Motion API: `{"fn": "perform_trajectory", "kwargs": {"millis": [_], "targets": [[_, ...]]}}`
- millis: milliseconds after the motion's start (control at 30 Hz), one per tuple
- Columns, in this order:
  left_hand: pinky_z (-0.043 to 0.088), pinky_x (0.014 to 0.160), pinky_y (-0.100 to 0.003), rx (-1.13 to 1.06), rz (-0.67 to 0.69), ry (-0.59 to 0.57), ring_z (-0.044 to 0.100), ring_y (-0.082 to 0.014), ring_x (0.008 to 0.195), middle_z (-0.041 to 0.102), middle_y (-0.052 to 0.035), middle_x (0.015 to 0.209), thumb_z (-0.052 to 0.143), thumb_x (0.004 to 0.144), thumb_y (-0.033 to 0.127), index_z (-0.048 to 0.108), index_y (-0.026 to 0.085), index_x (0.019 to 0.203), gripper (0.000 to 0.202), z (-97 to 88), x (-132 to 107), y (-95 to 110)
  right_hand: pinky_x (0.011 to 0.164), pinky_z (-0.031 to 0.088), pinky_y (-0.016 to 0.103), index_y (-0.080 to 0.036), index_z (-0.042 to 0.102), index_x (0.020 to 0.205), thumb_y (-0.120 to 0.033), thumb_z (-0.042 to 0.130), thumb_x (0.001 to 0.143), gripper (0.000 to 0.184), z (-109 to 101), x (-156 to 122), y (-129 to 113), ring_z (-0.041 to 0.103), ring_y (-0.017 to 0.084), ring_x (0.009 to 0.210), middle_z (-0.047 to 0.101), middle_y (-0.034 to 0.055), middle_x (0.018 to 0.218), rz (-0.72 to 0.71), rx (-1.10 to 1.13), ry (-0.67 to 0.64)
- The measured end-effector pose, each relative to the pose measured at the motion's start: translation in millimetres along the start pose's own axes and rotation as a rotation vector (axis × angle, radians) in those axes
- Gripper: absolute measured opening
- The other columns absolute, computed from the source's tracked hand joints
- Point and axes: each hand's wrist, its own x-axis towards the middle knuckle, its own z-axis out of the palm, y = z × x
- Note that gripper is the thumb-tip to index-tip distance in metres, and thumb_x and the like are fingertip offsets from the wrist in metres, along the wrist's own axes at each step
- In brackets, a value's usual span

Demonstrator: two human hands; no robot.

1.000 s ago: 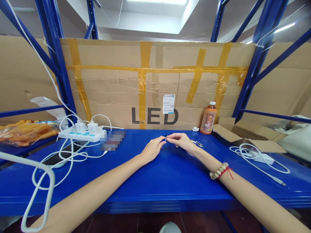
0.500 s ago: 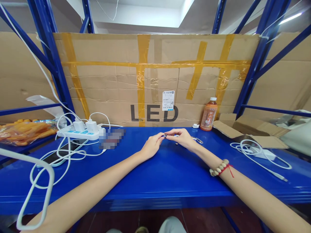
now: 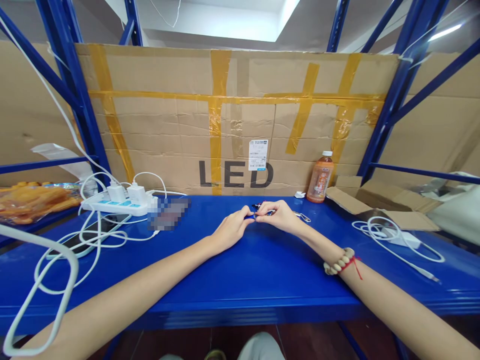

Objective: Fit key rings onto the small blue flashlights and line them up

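Small dark piece [image 3: 255, 216], too small to make out, sits pinched between the fingertips of both hands just above the blue table [image 3: 243, 272], about midway along it.

Far to the left of the hands, an orange packet [image 3: 30, 202] lies on a side shelf. Nearer, a white power strip [image 3: 112, 205] carries two white plugs, and its loose white cables [image 3: 93, 240] curl over a phone [image 3: 84, 237] lying flat on the table.

The left hand [image 3: 229, 232] rests its heel on the table, thumb and forefinger closed on the piece. The right hand [image 3: 281, 219] meets it from the other side, fingertips closed on the same piece. A bead bracelet [image 3: 339, 261] with a red thread is on the right wrist.

Just beyond the right hand lies a small metal clip [image 3: 304, 217]. Behind it a bottle [image 3: 320, 178] stands upright and capped in white, holding an orange drink. To its right an open cardboard box [image 3: 378, 204] has its flaps spread; what is inside I cannot tell. In front of the box lies a coiled white charger lead [image 3: 393, 235].

A taped cardboard sheet [image 3: 240, 120] marked "LED" stands along the back edge of the table, between blue rack posts [image 3: 390, 105].
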Motion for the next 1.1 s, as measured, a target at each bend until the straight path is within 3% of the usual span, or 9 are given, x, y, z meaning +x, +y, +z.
{"fn": "perform_trajectory", "kwargs": {"millis": [300, 467, 567, 767, 967, 1100], "targets": [[0.043, 0.073, -0.027, 0.112, 0.051, 0.079, 0.057, -0.0163, 0.083, 0.061, -0.0035, 0.088, 0.039, 0.086, 0.024, 0.046, 0.02, 0.081, 0.01, 2.3, 1.0, -4.6, 0.045, 0.028, 0.02, -0.014, 0.061, 0.059, -0.047, 0.07, 0.054, 0.035, 5.3, -3.0, -11.7, 0.037, 0.007, 0.052, 0.049, -0.0024, 0.055, 0.477, 0.09, -0.032], [0.043, 0.082, -0.029, 0.007, 0.018, 0.069, 0.056, -0.0165, 0.094, 0.061, -0.0027, 0.102, 0.04, 0.087, 0.025, 0.049, 0.023, 0.102, 0.019, 1.1, 2.5, -4.0, 0.044, 0.026, 0.018, -0.014, 0.062, 0.062, -0.049, 0.07, 0.054, 0.037, 4.0, -2.2, -12.3, 0.036, 0.005, 0.053, 0.045, -0.0032, 0.056, 0.57, 0.146, -0.035], [0.042, 0.087, -0.029, -0.007, 0.005, 0.061, 0.055, -0.0167, 0.1, 0.059, -0.0014, 0.11, 0.039, 0.087, 0.024, 0.048, 0.026, 0.112, 0.027, 1.0, 3.8, -3.5, 0.044, 0.026, 0.018, -0.015, 0.062, 0.063, -0.051, 0.069, 0.055, 0.038, 2.7, -1.2, -12.8, 0.036, 0.006, 0.053, 0.044, -0.0031, 0.056, 0.563, 0.151, -0.035], [0.042, 0.083, -0.028, 0.02, -0.029, 0.067, 0.056, -0.0168, 0.094, 0.062, -0.0021, 0.103, 0.037, 0.087, 0.025, 0.053, 0.025, 0.109, 0.027, 1.4, 5.2, -1.3, 0.042, 0.027, 0.019, -0.015, 0.059, 0.058, -0.055, 0.063, 0.06, 0.041, 1.5, 1.0, -10.3, 0.037, 0.006, 0.05, 0.044, -0.003, 0.051, 0.496, 0.074, -0.027], [0.043, 0.07, -0.023, -0.018, -0.083, 0.106, 0.057, -0.0134, 0.073, 0.062, 0.0004, 0.079, 0.035, 0.087, 0.025, 0.055, 0.023, 0.101, 0.024, 0.6, 6.4, -1.4, 0.041, 0.034, 0.021, -0.015, 0.066, 0.076, -0.047, 0.069, 0.056, 0.038, 1.2, 3.4, 0.7, 0.043, 0.007, 0.048, 0.059, 0.0018, 0.068, 0.225, -0.004, 0.07], [0.042, 0.069, -0.023, -0.033, -0.09, 0.083, 0.056, -0.0141, 0.078, 0.062, 0.0002, 0.083, 0.035, 0.087, 0.026, 0.056, 0.024, 0.1, 0.024, 0.7, 6.6, -2.0, 0.046, 0.039, 0.023, -0.017, 0.069, 0.079, -0.046, 0.068, 0.059, 0.035, -1.9, 3.8, 3.4, 0.048, 0.009, 0.053, 0.061, 0.0042, 0.076, 0.11, -0.057, 0.089]]}}
